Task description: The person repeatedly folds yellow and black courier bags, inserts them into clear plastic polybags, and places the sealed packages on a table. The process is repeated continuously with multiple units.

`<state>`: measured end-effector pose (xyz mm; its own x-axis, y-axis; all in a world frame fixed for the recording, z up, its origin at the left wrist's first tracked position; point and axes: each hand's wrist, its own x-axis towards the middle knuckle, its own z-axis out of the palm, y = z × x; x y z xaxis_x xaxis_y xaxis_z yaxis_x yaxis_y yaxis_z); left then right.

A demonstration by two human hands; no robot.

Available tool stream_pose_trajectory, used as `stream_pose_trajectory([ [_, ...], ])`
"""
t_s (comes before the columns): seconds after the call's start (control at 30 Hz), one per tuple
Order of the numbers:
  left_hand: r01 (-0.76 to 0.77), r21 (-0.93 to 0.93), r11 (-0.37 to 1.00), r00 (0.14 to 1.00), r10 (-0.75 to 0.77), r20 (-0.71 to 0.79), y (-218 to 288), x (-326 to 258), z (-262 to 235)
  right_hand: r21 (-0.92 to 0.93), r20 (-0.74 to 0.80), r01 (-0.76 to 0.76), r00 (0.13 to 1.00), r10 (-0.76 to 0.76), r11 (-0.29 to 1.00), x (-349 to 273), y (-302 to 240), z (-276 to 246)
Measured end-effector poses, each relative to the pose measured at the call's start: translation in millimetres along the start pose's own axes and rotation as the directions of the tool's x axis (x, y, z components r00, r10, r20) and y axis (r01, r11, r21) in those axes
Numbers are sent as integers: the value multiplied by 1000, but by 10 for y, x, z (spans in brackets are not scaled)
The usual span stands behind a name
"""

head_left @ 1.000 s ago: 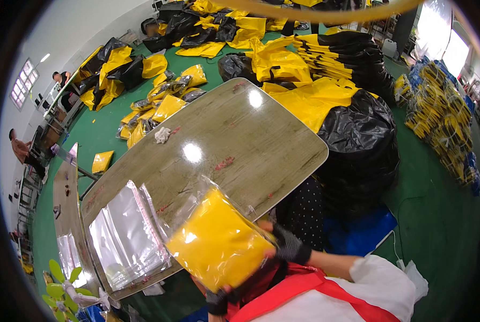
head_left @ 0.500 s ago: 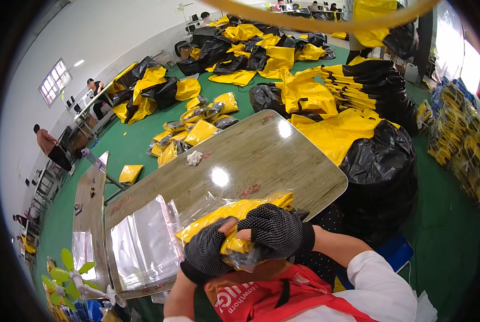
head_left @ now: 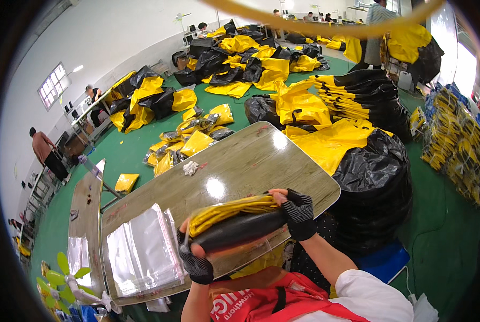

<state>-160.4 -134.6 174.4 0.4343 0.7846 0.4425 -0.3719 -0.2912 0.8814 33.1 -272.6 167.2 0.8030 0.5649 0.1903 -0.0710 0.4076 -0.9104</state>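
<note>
Gripping a folded yellow-and-black bundle [head_left: 239, 221] by both ends: clasped at one end with the left hand [head_left: 196, 260], thumb to the near side, and at the other with the right hand [head_left: 298, 212], fingertips over the yellow top edge. Held up over the near edge of the table [head_left: 291, 174], apparently to squeeze the folds from both sides and keep the layers from springing apart. Turned with the yellow folds uppermost and the black side nearer; too blurred to tell whether wrapped in clear film. Wearing fingerless dotted gloves [head_left: 304, 221], likely for purchase on slick material with bare tips left for feel.

On the left part of the table, can see a flat stack of clear plastic bags [head_left: 140, 255], probably laid there within easy reach of the left hand. Farther back on the table, a crumpled white scrap [head_left: 190, 168]. Past the table's far edge, a heap of yellow packets [head_left: 197, 142], seemingly put down there to spare working space. Beside the table's right end, a big black-and-yellow pile [head_left: 377, 172], perhaps kept close for reach.
</note>
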Motion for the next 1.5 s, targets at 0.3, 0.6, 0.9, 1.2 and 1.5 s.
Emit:
stream_pose_trajectory([
  [0.3, 2, 471, 882, 955, 139, -263, 735, 293, -315, -381, 293, 463, 881, -371, 800, 329, -560, 515],
  [0.6, -46, 485, 873, 954, 182, -237, 1544, 294, -670, -135, 342, 534, 816, -467, 835, 182, -1288, 910],
  [0.9, 536, 131, 834, 839, -544, 24, 697, 329, -1177, -217, 340, -110, 923, 181, 970, 389, 89, 767],
  [1.2, 611, -193, 768, 776, -629, -49, -860, 290, -1604, -424, 820, 743, 558, -129, 518, 406, 1117, 1574],
  [1.5, 568, 122, 814, 807, -580, 112, -611, 169, -1645, -154, 982, 963, 174, -76, 224, 287, 1224, 2232],
])
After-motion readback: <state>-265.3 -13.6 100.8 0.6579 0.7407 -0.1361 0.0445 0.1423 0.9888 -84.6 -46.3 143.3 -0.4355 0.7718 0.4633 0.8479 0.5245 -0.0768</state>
